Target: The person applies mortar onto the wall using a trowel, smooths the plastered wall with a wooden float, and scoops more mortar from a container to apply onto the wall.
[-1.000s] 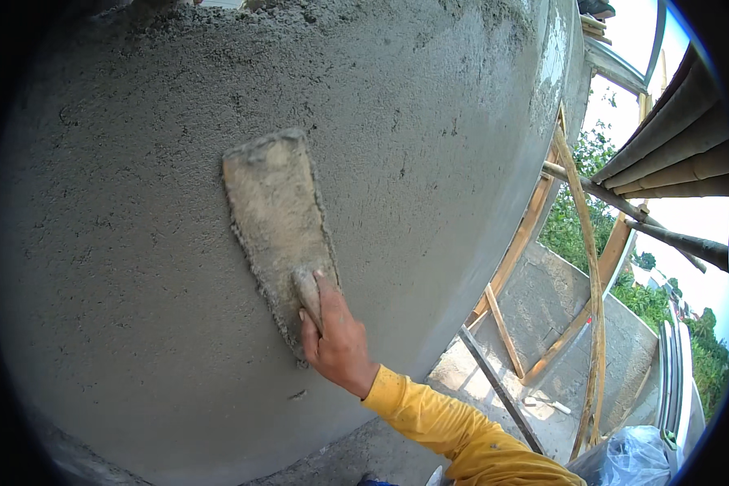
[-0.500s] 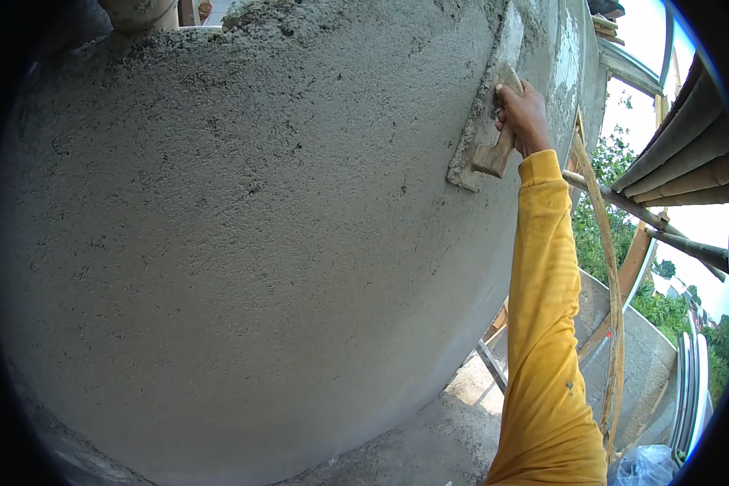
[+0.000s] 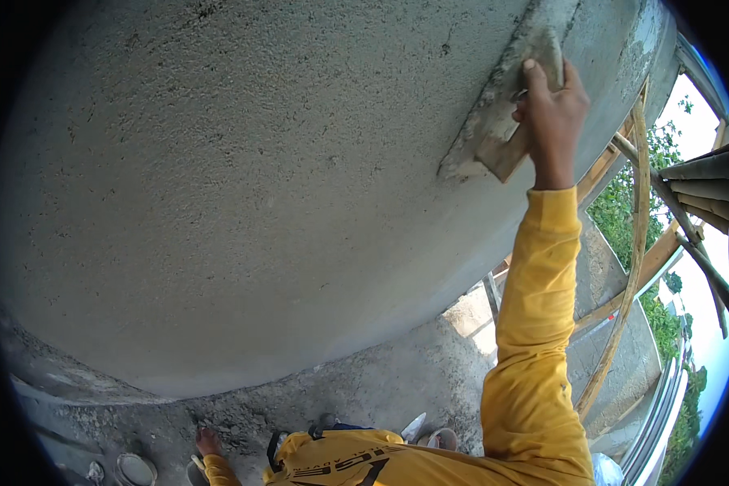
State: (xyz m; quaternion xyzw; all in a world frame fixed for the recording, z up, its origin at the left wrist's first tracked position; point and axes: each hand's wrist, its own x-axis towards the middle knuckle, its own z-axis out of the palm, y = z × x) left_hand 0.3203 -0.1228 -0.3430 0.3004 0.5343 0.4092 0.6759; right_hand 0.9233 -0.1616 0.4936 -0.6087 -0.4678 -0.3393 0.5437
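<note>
Two bare hands show, each coming out of a long yellow sleeve. The right hand (image 3: 556, 117) is wrapped around the handle of one flat, mortar-crusted plastering float (image 3: 494, 121), which lies against the rough grey plastered wall (image 3: 251, 178) at the far right; the float's upper end is cut off. The left hand (image 3: 208, 442) is small and low at the near left, just beside a round container (image 3: 195, 474) that is cut off below; whether its fingers are spread or gripping, I cannot tell. Two more round containers make three: a pale-rimmed grey one (image 3: 135, 469) farther left and a grey one (image 3: 444, 440) near the middle, partly hidden by the yellow long-sleeved shirt (image 3: 429, 462). One pointed silvery metal blade (image 3: 414, 426) stands out beside that third container, its lower part hidden. One long curved wooden pole (image 3: 641, 178) rises at the right, and some clear plastic sheeting (image 3: 607, 470) is mostly cut off. Large dark lettering crosses the shirt's front, slanted and partly out of view.
</note>
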